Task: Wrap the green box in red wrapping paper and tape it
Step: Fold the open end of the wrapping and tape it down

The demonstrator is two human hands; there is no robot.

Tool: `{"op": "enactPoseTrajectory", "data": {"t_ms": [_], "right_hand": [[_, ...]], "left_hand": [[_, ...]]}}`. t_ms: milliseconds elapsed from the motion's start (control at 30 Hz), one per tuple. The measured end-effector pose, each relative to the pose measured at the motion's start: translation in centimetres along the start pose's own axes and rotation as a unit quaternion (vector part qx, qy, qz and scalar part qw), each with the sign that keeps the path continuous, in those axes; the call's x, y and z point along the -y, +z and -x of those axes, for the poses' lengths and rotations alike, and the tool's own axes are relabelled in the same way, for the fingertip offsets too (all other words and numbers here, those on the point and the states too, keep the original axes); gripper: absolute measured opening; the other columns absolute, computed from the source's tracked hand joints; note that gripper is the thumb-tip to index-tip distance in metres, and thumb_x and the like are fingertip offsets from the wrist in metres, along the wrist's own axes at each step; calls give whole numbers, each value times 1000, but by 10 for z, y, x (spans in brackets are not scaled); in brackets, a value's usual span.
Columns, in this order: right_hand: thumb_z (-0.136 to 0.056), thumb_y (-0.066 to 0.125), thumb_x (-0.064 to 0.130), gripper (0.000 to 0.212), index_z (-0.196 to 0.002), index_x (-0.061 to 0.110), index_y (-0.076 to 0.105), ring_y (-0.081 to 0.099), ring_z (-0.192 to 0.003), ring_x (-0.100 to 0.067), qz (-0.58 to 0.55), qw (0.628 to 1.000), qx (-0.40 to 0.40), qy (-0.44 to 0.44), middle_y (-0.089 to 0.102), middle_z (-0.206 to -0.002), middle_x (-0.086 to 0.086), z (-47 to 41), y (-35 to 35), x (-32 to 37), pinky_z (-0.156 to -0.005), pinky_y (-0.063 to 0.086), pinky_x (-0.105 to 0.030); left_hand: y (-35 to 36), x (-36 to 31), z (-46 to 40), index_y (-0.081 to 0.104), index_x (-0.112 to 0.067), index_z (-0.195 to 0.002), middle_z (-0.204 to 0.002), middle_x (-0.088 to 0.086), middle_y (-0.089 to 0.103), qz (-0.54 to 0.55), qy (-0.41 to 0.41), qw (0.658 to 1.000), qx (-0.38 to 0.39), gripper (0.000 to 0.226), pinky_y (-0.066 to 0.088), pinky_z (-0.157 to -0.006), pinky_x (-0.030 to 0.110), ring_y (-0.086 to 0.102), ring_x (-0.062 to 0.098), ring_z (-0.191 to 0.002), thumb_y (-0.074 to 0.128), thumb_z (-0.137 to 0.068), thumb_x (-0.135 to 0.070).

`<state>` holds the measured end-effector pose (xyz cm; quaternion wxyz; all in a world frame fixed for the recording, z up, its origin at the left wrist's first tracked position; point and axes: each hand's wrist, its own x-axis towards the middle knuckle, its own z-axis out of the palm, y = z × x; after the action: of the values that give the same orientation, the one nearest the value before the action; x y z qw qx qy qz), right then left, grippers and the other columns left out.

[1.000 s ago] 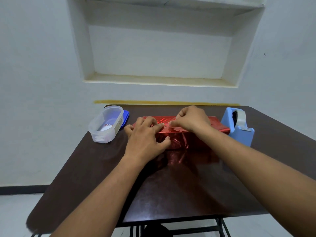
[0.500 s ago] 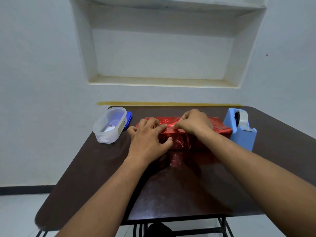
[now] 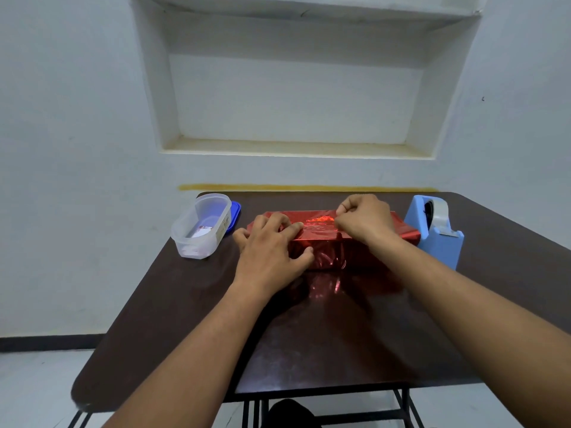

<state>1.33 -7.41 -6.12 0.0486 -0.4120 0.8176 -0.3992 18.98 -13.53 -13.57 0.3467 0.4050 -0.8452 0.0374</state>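
A long rectangular box wrapped in shiny red foil paper lies across the far middle of the dark brown worktop; no green surface shows through the wrapping. The left hand rests on the box's left part, its fingers spread flat over the top and its thumb pressed against the near side face. The right hand sits on the top right part with its fingers curled, pinching at the paper's top surface; whether a strip of tape lies between the fingertips cannot be told. The two hands are apart, with a bare stretch of foil between them.

Just right of the box stands a light blue plastic tape dispenser carrying a roll of clear tape. Left of the box stands a clear plastic oval container, with a blue lid behind it. A small printed label inside the container is too blurred to read. No other writing is legible.
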Motion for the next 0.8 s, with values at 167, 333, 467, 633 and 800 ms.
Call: {"op": "enactPoseTrajectory", "data": {"t_ms": [167, 333, 467, 633, 800], "right_hand": [[-80, 72, 23, 6, -78, 25, 77, 68, -81, -9, -69, 995, -64, -21, 74, -76, 11, 17, -37, -38, -77, 52, -27], [-83, 65, 30, 14, -86, 27, 79, 66, -96, -29, 77, 981, -179, -6, 65, -103, -1, 25, -84, -70, -82, 50, -34], [-89, 54, 44, 37, -98, 12, 69, 65, -92, -40, 180, 968, -102, 142, 58, -112, -13, 14, -110, -89, -79, 53, -42], [-84, 63, 23, 25, -105, 8, 59, 69, -79, -38, -86, 964, -50, 247, 59, -117, -16, 0, -123, -97, -69, 63, -52], [-97, 65, 23, 38, -130, 7, 53, 63, -107, -44, -155, 935, 55, 314, 52, -128, -22, -10, -129, -105, -55, 60, -48]], "left_hand": [[2, 1, -1, 62, -44, -135, -124, -18, 50, -1, 5, 1000, -7, 60, 30, -91, 45, 42, 11, -119, 45, -84, -72], [5, 2, 1, 65, -42, -133, -124, -17, 52, 2, 5, 1000, -17, 59, 31, -91, 46, 43, 13, -120, 48, -84, -70], [6, 1, 1, 66, -42, -132, -124, -16, 52, 1, 6, 1000, -18, 59, 31, -90, 46, 43, 14, -120, 47, -84, -71], [7, 2, 2, 65, -41, -133, -126, -15, 52, 9, 4, 1000, -14, 59, 34, -94, 50, 43, 15, -121, 48, -84, -70], [7, 3, 2, 65, -40, -134, -128, -14, 52, 13, 3, 1000, -12, 61, 33, -95, 50, 41, 15, -123, 47, -85, -70]]}}
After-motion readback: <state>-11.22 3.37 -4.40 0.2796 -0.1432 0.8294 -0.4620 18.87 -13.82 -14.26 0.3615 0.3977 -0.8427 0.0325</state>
